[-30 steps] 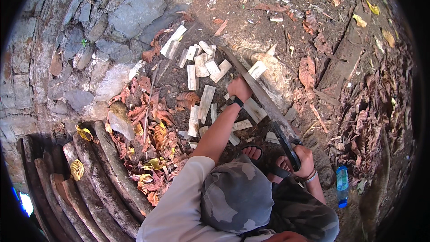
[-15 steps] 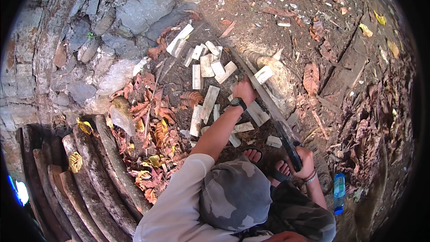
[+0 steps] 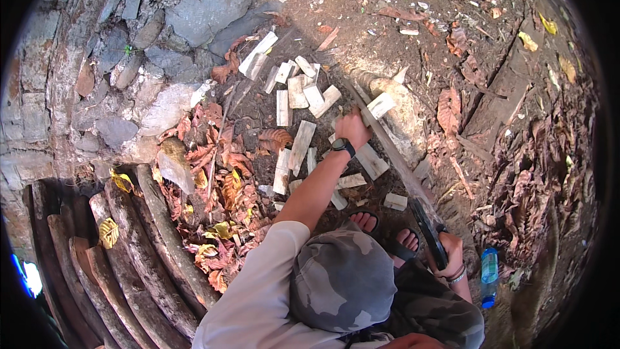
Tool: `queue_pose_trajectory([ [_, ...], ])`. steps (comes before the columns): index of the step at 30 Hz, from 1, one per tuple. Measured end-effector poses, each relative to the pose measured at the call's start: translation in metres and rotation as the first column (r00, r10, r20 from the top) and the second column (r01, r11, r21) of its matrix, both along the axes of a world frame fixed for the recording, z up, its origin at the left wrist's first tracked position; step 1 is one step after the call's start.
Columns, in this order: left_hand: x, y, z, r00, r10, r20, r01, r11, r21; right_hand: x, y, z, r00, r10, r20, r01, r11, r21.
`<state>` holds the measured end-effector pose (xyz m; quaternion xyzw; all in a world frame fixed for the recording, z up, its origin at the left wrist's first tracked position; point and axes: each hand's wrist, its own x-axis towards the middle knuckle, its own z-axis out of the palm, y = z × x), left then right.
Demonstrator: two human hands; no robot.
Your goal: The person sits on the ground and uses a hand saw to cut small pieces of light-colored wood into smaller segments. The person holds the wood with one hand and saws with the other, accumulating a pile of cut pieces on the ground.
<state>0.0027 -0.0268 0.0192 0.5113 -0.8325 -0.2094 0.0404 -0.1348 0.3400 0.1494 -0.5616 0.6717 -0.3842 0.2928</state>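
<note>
Machete (image 3: 394, 155) blade slanting up-left

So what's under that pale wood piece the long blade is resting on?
Under the pale wood piece sits a rounded log, lying on the dirt. The left hand steadies the piece, and the right hand holds the blade. Where wood and log touch is covered.

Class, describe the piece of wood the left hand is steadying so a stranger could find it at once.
Start at the pale log lying on the bare earth right of the stone wall. On its top stands a short, pale split block, with the left hand at its near side. Unlike the split pieces scattered flat on the ground, it sits raised, against the long blade.
</note>
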Motion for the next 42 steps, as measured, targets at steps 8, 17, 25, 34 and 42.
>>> queue_pose_trajectory([
  [8, 0.004, -0.002, -0.011, 0.992, 0.103, 0.079, -0.108, 0.992, 0.059, 0.001, -0.034, -0.018, 0.999, -0.029, -0.022, 0.029, 0.999, -0.037],
  [17, -0.003, 0.008, 0.002, 0.999, 0.023, -0.027, -0.023, 0.999, 0.022, -0.006, 0.024, -0.016, 1.000, 0.010, -0.027, -0.009, 0.999, 0.045],
  [25, -0.007, 0.004, -0.004, 0.996, 0.066, 0.053, -0.068, 0.997, 0.031, 0.002, -0.043, -0.017, 0.999, -0.040, -0.026, 0.039, 0.998, -0.041],
  [34, -0.004, 0.007, 0.001, 1.000, -0.019, -0.003, 0.019, 0.999, 0.037, -0.005, 0.042, -0.001, 0.999, -0.011, -0.048, 0.013, 0.999, 0.041],
  [42, 0.005, -0.005, -0.023, 0.995, 0.042, 0.092, -0.044, 0.999, 0.016, 0.002, -0.060, -0.024, 0.999, -0.013, -0.037, 0.011, 0.998, -0.057],
])
